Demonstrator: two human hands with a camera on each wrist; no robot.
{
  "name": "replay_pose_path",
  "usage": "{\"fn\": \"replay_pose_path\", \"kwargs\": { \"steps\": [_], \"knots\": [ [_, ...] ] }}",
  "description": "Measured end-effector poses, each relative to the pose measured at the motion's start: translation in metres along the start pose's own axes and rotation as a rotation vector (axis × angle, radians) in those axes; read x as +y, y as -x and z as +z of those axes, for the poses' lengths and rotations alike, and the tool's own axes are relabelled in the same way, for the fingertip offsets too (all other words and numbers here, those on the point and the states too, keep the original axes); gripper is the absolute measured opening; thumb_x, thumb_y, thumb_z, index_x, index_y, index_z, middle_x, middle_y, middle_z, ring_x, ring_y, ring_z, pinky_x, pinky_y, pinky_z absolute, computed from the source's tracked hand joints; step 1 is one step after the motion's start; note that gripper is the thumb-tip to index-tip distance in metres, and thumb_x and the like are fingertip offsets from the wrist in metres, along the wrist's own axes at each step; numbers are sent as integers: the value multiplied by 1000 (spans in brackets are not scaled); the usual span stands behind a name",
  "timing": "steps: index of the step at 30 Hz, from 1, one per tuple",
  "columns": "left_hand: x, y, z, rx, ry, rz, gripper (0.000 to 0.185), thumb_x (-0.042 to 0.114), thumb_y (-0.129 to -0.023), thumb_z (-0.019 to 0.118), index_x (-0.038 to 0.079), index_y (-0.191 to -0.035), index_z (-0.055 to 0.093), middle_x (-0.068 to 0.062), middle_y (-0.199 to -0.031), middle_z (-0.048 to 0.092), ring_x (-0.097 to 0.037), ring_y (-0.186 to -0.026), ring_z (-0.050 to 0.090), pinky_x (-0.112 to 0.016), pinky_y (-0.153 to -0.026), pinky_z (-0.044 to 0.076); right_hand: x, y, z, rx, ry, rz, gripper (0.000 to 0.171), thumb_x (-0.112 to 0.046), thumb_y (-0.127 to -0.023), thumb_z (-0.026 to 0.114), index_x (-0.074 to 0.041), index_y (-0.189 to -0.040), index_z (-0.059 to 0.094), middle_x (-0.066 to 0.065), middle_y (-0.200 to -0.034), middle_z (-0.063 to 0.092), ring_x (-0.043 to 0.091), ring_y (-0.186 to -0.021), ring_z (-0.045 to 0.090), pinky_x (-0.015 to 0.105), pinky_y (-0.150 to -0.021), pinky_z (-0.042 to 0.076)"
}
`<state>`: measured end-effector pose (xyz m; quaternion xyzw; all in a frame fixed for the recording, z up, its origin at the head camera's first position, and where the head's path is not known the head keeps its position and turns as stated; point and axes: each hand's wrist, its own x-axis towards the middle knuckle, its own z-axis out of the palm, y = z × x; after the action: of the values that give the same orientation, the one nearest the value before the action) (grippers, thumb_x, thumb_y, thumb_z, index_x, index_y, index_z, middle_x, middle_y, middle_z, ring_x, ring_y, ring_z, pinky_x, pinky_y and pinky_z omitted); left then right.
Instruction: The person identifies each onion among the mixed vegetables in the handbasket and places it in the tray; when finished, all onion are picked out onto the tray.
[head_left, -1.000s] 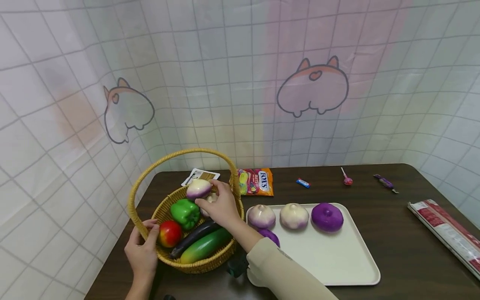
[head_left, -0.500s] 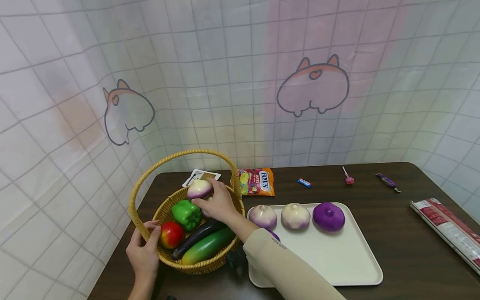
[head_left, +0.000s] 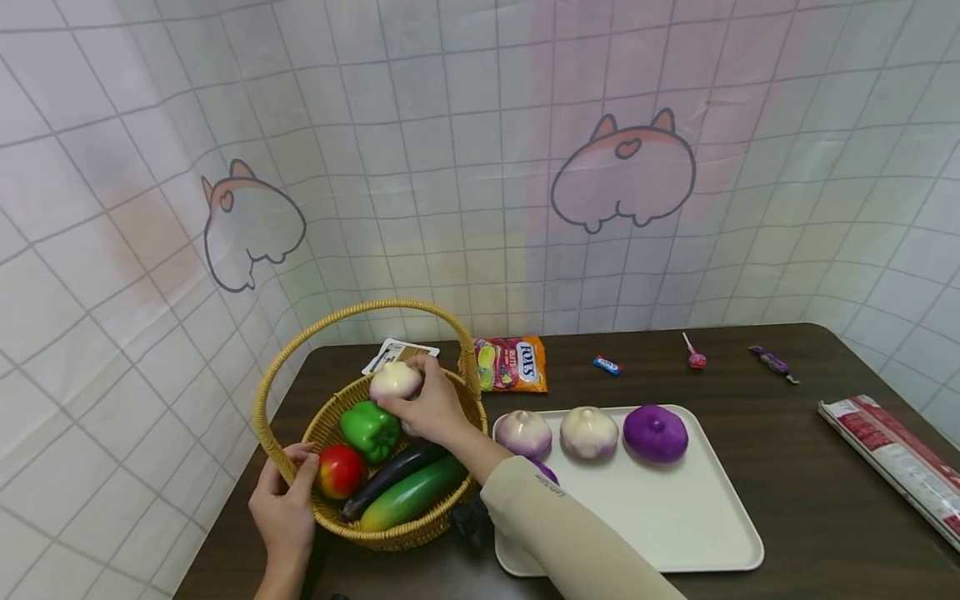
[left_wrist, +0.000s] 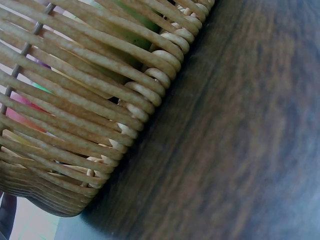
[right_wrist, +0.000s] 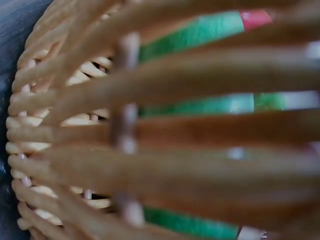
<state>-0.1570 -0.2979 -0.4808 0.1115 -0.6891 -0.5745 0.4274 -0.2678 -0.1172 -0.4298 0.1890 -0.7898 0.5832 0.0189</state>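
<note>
Right hand (head_left: 431,408) grips a white-purple onion (head_left: 395,381), fingers curled round it, above the basket (head_left: 390,533). Left hand (head_left: 283,508) clasps the basket rim beside the apple (head_left: 341,471).

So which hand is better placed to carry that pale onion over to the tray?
The right hand: it already grips the onion above the basket, tray beside it. The left hand holds the basket rim.

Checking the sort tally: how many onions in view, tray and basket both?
5 seen. The right hand holds one onion over the basket. On the tray: pale-purple, white, purple, plus one mostly behind the sleeve. More may be hidden.
</note>
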Motion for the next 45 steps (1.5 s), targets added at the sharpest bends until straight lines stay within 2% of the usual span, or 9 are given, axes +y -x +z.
{"fn": "replay_pose_path", "kwargs": {
  "steps": [6,12,17,25,35,41,45],
  "knots": [
    [-5,-1,-1,-2,26,4,14,-7,-85,69,-14,-96,65,-9,-95,70,-13,-95,61,-15,-84,42,-1,0,1,22,25,-5,63,-31,-80,81,-8,-129,49,11,-124,53,22,-106,56,37,-90,47],
    [-6,-1,-1,-9,27,11,13,-5,-85,70,-12,-96,66,-12,-97,70,-12,-97,62,-16,-85,43,0,1,2,-23,52,19,69,-32,-75,83,-15,-134,51,12,-124,44,22,-99,53,39,-86,49],
    [-6,-1,-2,-15,25,22,13,-4,-86,70,-12,-95,66,-13,-97,70,-11,-98,62,-16,-84,43,-3,3,4,-43,45,52,75,-31,-74,82,-16,-139,49,13,-127,39,24,-102,54,42,-89,48],
    [-6,0,-2,-10,31,18,14,-3,-86,70,-12,-96,66,-13,-98,70,-11,-98,61,-16,-84,43,-7,6,3,-80,4,13,77,-28,-76,83,-7,-139,44,9,-130,51,23,-110,57,38,-88,50],
    [-4,1,-1,1,-15,45,11,-2,-87,70,-7,-96,69,-18,-99,70,-10,-95,63,-15,-80,44,-10,20,-3,-72,38,30,78,-31,-74,84,-12,-139,45,10,-133,47,23,-109,55,39,-87,49],
    [0,1,-1,8,-20,40,10,-1,-86,70,-7,-95,69,-13,-96,72,-9,-93,63,-15,-78,44,-12,31,-7,-72,89,36,79,-31,-70,85,-10,-137,48,11,-127,50,21,-102,55,36,-82,48],
    [0,2,-1,13,-26,35,9,-1,-87,71,-6,-94,70,-10,-95,72,-8,-92,63,-15,-77,44,-15,40,-12,-87,99,37,80,-32,-69,85,-12,-137,48,10,-127,50,21,-101,55,37,-83,47]
  ]
}}
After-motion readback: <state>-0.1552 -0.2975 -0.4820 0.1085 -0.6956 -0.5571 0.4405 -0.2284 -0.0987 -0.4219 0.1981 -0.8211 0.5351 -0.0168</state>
